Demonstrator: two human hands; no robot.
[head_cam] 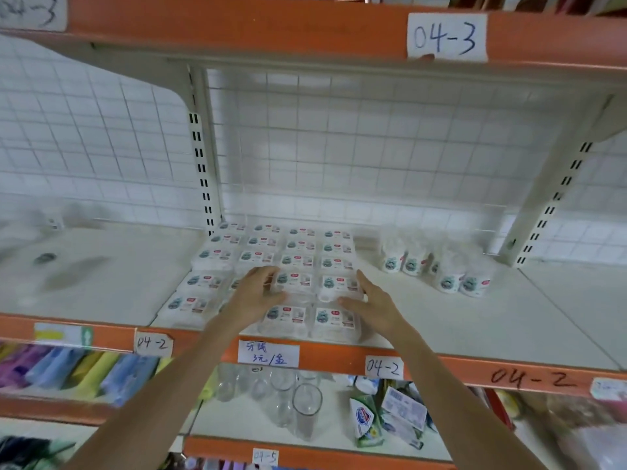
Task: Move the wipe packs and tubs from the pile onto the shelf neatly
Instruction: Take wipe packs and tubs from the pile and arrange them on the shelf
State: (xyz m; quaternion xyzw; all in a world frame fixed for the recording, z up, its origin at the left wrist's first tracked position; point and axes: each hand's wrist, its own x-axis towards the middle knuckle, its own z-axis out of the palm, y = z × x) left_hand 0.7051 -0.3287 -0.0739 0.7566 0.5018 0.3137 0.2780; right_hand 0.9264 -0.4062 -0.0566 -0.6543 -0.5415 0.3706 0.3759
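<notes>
Wipe packs lie flat in a tight grid of rows on the white shelf, just right of the slotted upright post, and both hands work at the grid's front. The left hand has its fingers curled round one pack in the second row from the front, while the right hand lies with straight fingers against the right edge of the grid, probably squaring the column so the rows stay neat. These packs look soft and pillowy, wrapped in glossy clear film with small printed labels, and the slippery film may be why they are pressed edge to edge. Round tubs, white with similar labels, stand upright in a loose cluster well right of the post and apart from the packs, not yet lined up. A wire grid back panel rises behind, and the orange shelf edge carries handwritten paper tags.
</notes>
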